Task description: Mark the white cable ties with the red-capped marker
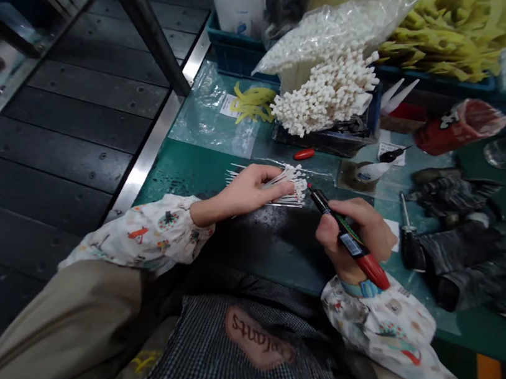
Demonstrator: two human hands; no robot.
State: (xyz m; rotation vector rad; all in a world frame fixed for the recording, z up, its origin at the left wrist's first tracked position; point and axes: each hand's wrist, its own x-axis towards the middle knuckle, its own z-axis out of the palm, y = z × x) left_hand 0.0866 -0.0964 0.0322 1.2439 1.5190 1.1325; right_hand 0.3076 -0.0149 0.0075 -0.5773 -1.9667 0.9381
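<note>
My left hand (253, 191) is closed around a bundle of white cable ties (294, 183), with their square heads fanned out to the right and thin tails showing on the left. In my right hand (358, 229) is a red-and-black marker pen (345, 237), uncapped. Its red tip points left, close beside the tie heads; whether it touches them I cannot tell. The red pen cap (304, 153) lies on the green table just beyond the bundle.
Behind my hands, a large bunch of white ties (327, 93) sits over a dark bin (326, 140). Yellow strips (253, 103) lie on plastic at the left. To the right are a small white bottle (371, 170), a red container (459, 127), a screwdriver (409, 236) and dark gloves (466, 244).
</note>
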